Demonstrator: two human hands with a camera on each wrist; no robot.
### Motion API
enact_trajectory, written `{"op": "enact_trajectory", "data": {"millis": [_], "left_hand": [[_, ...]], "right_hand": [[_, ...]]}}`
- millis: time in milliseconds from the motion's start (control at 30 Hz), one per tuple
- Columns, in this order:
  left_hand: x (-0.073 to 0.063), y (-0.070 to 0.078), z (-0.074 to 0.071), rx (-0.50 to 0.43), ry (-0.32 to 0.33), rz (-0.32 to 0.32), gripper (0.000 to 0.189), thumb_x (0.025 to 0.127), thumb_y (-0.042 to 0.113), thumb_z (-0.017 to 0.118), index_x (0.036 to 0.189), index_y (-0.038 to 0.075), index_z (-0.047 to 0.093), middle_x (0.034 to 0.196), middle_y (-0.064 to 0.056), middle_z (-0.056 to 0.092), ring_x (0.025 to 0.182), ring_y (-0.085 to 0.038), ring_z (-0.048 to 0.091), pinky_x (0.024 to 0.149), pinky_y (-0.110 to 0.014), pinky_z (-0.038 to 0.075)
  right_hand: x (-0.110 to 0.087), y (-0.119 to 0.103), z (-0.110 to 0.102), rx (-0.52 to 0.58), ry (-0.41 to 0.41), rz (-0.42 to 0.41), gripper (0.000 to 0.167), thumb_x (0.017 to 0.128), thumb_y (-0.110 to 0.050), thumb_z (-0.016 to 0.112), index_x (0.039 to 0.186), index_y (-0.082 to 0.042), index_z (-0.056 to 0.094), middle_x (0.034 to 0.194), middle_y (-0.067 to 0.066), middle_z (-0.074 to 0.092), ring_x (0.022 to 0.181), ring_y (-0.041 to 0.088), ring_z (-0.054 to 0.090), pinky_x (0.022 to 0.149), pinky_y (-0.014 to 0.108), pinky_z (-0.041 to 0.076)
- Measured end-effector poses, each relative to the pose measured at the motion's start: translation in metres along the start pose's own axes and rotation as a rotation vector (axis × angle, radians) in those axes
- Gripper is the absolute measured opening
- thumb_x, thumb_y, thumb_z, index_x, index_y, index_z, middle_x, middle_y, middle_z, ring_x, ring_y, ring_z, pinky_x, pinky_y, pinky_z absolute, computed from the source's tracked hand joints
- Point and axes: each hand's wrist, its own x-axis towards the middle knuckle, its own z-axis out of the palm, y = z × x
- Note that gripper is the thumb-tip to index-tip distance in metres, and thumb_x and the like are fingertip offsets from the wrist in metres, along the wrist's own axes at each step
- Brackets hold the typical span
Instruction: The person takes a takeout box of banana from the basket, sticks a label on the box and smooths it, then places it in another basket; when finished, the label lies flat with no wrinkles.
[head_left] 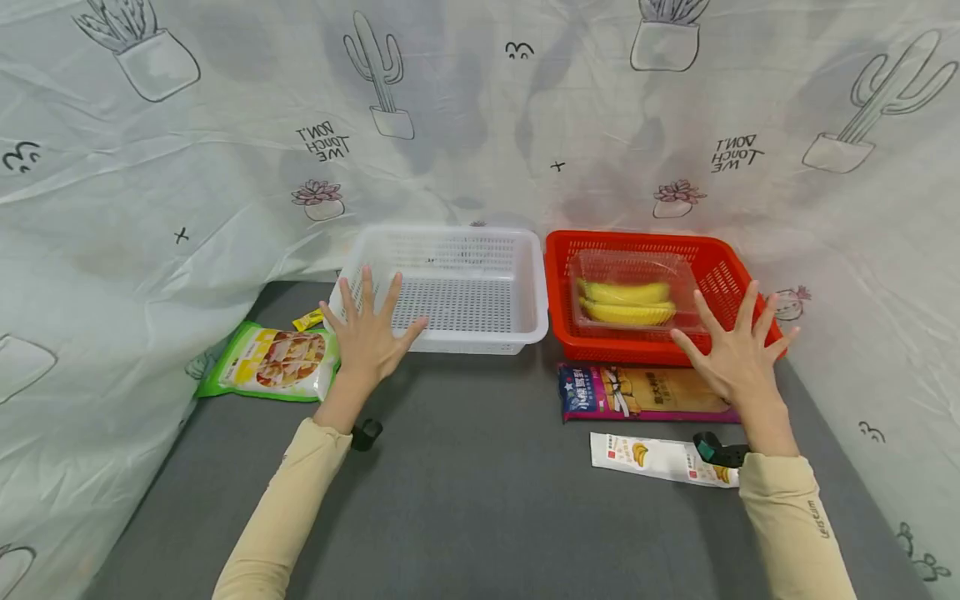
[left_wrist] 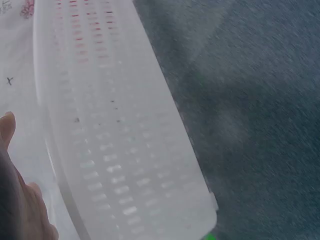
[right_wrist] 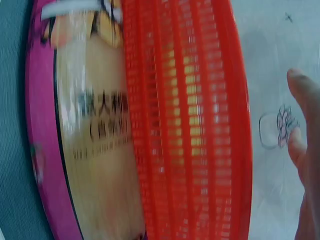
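Observation:
Fingers spread wide, my left hand (head_left: 366, 343) hovers in front of the left end of a white perforated plastic basket (head_left: 480, 338), which has nothing in it. My right hand (head_left: 741, 360), also spread and holding nothing, hovers by the front right corner of a red basket (head_left: 600, 348). Inside the red basket sits a clear plastic box (head_left: 637, 263) with yellow bananas (head_left: 627, 313). A purple-edged pasta packet (head_left: 660, 395) lies before it, partly under my right hand in the head view. In the right wrist view the packet (right_wrist: 95, 180) lies along the basket's wall (right_wrist: 200, 175).
A green and white food bag (head_left: 279, 362) lies left of the white basket, with a small yellow packet (head_left: 307, 319) behind it. Nearer me is a white strip packet with banana pictures (head_left: 652, 458). A patterned cloth (head_left: 480, 150) hangs behind the grey table (head_left: 480, 483).

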Motion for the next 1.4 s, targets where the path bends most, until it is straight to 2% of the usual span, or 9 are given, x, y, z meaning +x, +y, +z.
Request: {"op": "enact_trajectory", "data": {"millis": [400,700,833,900,967,1033,1100,1200,1400], "left_hand": [[0.012,0.022,-0.004,-0.072,-0.04,0.05,0.085,0.088,0.074,0.038,0.155,0.033,0.006,0.16,-0.008,-0.013,0.141,-0.041,-0.017,0.103,-0.073,-0.007],[0.032,0.041,-0.008,-0.176,-0.147,0.084,0.086,0.09,0.065,0.046,0.155,0.032,0.002,0.16,-0.01,-0.007,0.141,-0.044,-0.012,0.103,-0.075,0.0],[0.037,0.046,-0.01,-0.363,-0.174,0.091,0.082,0.093,0.05,0.056,0.156,0.021,0.011,0.159,-0.016,0.006,0.136,-0.053,0.018,0.104,-0.071,0.016],[0.04,0.049,-0.01,-0.481,-0.186,0.092,0.077,0.094,0.041,0.059,0.155,0.015,0.019,0.157,-0.018,0.017,0.114,-0.054,0.047,0.101,-0.064,0.031],[0.042,0.05,-0.012,-0.589,-0.2,0.074,0.07,0.094,0.035,0.061,0.152,0.012,0.028,0.154,-0.017,0.027,0.105,-0.05,0.054,0.097,-0.056,0.04],[0.044,0.052,-0.013,-0.698,-0.226,0.035,0.063,0.095,0.029,0.062,0.149,0.013,0.036,0.151,-0.014,0.035,0.101,-0.044,0.058,0.095,-0.05,0.045],[0.046,0.055,-0.014,-0.806,-0.254,-0.005,0.057,0.094,0.026,0.063,0.146,0.014,0.042,0.148,-0.011,0.04,0.121,-0.038,0.051,0.099,-0.048,0.043],[0.049,0.061,-0.014,-0.942,-0.292,-0.041,0.052,0.094,0.022,0.064,0.142,0.013,0.047,0.146,-0.01,0.045,0.129,-0.033,0.046,0.1,-0.047,0.043],[0.054,0.078,-0.01,-1.073,-0.366,-0.051,0.048,0.093,0.018,0.065,0.139,0.011,0.052,0.142,-0.011,0.047,0.126,-0.03,0.049,0.099,-0.044,0.045]], "right_hand": [[0.008,0.054,-0.011,0.065,-0.064,-0.034,0.077,0.095,-0.062,0.034,0.155,-0.022,0.007,0.15,0.018,-0.034,0.131,0.046,-0.034,0.089,0.079,-0.018],[0.026,0.081,-0.033,0.124,-0.175,-0.08,0.069,0.096,-0.048,0.044,0.145,-0.001,0.033,0.152,0.034,-0.009,0.133,0.058,-0.017,0.094,0.081,0.003],[0.03,0.085,-0.043,0.195,-0.277,-0.066,0.068,0.094,-0.047,0.049,0.134,0.008,0.044,0.151,0.036,-0.001,0.135,0.057,-0.011,0.096,0.079,0.006],[0.03,0.089,-0.047,0.234,-0.327,-0.056,0.068,0.093,-0.045,0.053,0.132,0.01,0.046,0.151,0.036,0.0,0.136,0.056,-0.008,0.096,0.079,0.008],[0.031,0.091,-0.05,0.257,-0.369,-0.04,0.069,0.091,-0.044,0.058,0.131,0.011,0.048,0.151,0.035,0.003,0.136,0.057,-0.001,0.096,0.078,0.014],[0.03,0.093,-0.05,0.257,-0.388,-0.037,0.07,0.088,-0.042,0.064,0.13,0.012,0.05,0.15,0.034,0.013,0.131,0.055,0.022,0.094,0.071,0.03],[0.03,0.096,-0.05,0.224,-0.376,-0.05,0.069,0.084,-0.04,0.071,0.126,0.011,0.054,0.145,0.033,0.027,0.099,0.043,0.053,0.077,0.052,0.047],[0.028,0.102,-0.047,0.181,-0.315,-0.09,0.065,0.076,-0.036,0.08,0.118,0.01,0.061,0.132,0.03,0.046,0.051,0.017,0.034,0.047,0.029,0.033],[0.024,0.113,-0.04,0.2,-0.221,-0.094,0.046,0.072,-0.03,0.085,0.095,0.008,0.073,0.123,0.026,0.054,0.054,0.012,0.029,0.045,0.027,0.026]]}}
